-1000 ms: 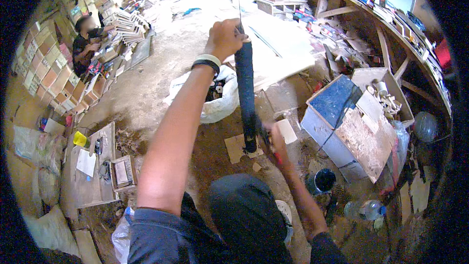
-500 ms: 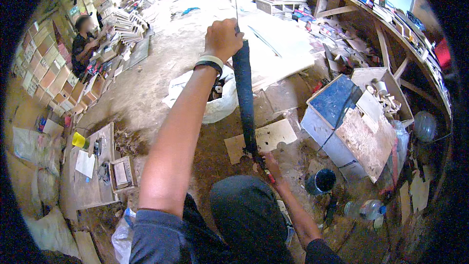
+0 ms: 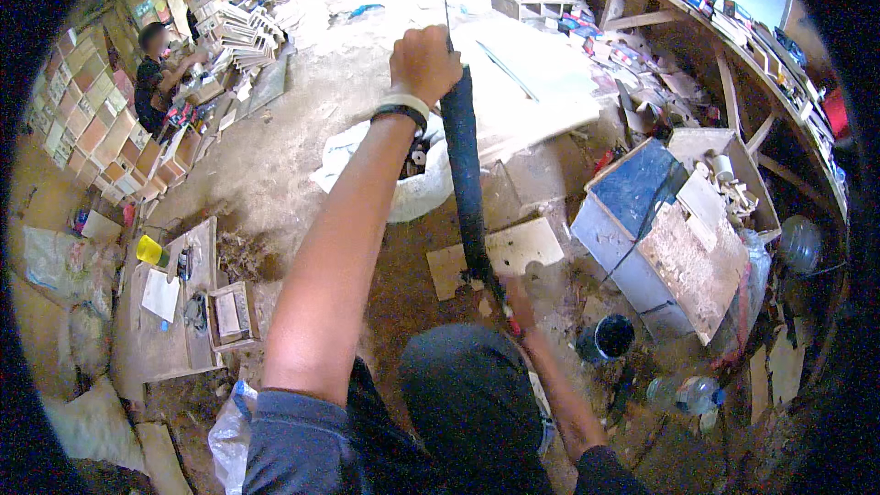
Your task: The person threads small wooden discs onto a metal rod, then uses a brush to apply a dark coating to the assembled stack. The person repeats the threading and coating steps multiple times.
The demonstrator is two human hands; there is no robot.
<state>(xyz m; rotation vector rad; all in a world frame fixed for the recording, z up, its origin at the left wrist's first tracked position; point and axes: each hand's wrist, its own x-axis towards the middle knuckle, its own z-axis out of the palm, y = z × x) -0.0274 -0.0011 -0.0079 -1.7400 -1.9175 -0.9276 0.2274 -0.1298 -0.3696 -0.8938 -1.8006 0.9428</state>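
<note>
While the left hand [image 3: 423,62] is closing its grip around the top of a long dark strip [image 3: 463,174], the right hand [image 3: 521,298] is pinching the strip's lower end just above the person's dark-clad knee [image 3: 467,394]. Compared with a second ago, the right hand is sitting lower and closer to the knee, so the strip is hanging straighter and looking more taut; I judge the person is stretching it out. Just behind the strip's lower end, a flat cardboard piece [image 3: 513,252] is lying on the dirt floor [image 3: 275,174]. To the right of the strip, a blue-topped wooden box [image 3: 642,211] is standing, with a black cup [image 3: 607,337] near it. Left of the strip, a white sack [image 3: 403,188] is slumping, and farther left another person [image 3: 151,78] is sitting among stacked wooden frames [image 3: 243,23].
</note>
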